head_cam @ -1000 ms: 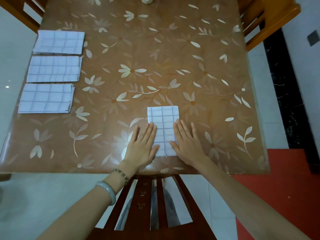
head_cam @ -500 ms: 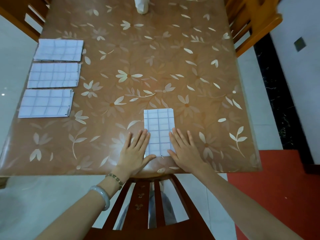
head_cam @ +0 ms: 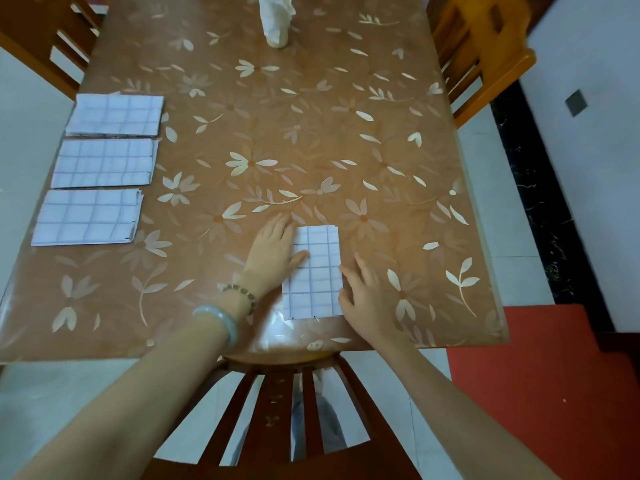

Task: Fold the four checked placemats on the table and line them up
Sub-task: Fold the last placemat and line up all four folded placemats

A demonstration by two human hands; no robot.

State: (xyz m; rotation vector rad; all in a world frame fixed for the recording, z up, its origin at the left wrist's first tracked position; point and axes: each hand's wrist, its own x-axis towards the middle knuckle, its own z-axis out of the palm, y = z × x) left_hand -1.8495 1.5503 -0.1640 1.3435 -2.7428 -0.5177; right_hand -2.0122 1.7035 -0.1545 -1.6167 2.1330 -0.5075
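A folded white checked placemat [head_cam: 317, 275] lies lengthwise near the table's front edge. My left hand [head_cam: 273, 251] rests flat along its left side, thumb on the cloth. My right hand [head_cam: 363, 296] lies flat against its lower right edge, fingers spread. Three more folded placemats sit in a column at the left edge: a far one [head_cam: 116, 115], a middle one [head_cam: 104, 163] and a near one [head_cam: 88, 218].
The table [head_cam: 311, 140] has a brown floral cover. A white wrapped object [head_cam: 276, 19] stands at the far middle. Wooden chairs stand at the near edge [head_cam: 277, 410], far left [head_cam: 41, 39] and far right [head_cam: 481, 46]. A red mat [head_cam: 540, 393] lies on the floor at right.
My left hand has slid forward along the placemat's left side, thumb now on the cloth. The right hand stays by the lower right edge. The camera tilted, showing more of the table's far end.
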